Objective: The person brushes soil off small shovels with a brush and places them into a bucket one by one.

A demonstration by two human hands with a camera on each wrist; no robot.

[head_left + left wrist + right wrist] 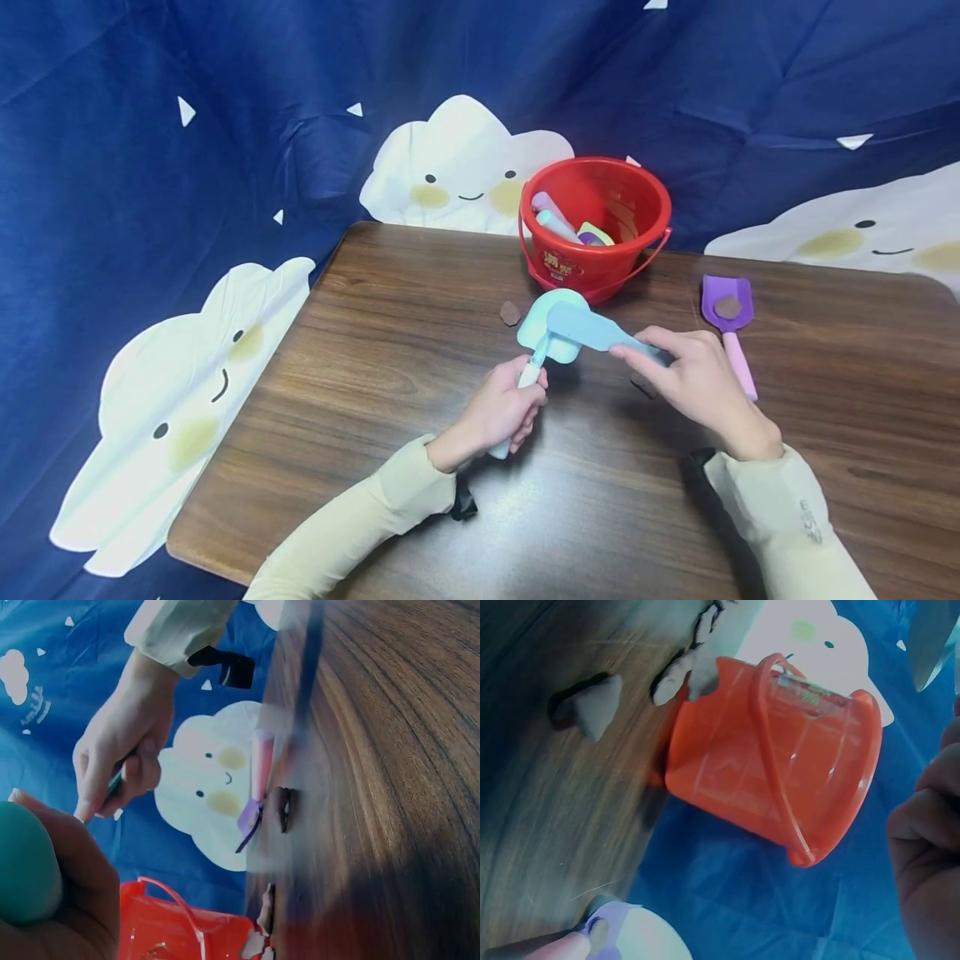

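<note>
My left hand [510, 408] grips the handle of a mint toy shovel [534, 327], whose blade is raised above the table in front of the bucket. In the left wrist view the rounded teal handle end [26, 862] pokes out of that fist. My right hand [701, 379] pinches a light-blue flat toy scraper [588, 326] by its narrow end. Its broad end lies over the mint blade in the head view; whether they touch I cannot tell. A small brown piece [510, 313] lies left of the blade, and another brown piece [643, 384] sits under the right hand.
Behind the tools stands a red bucket [592, 267] holding several pastel toys. To the right, a purple shovel [738, 333] with a pink handle carries a brown piece [727, 307]. The wooden table [360, 350] meets a blue cloud-patterned curtain [247, 150].
</note>
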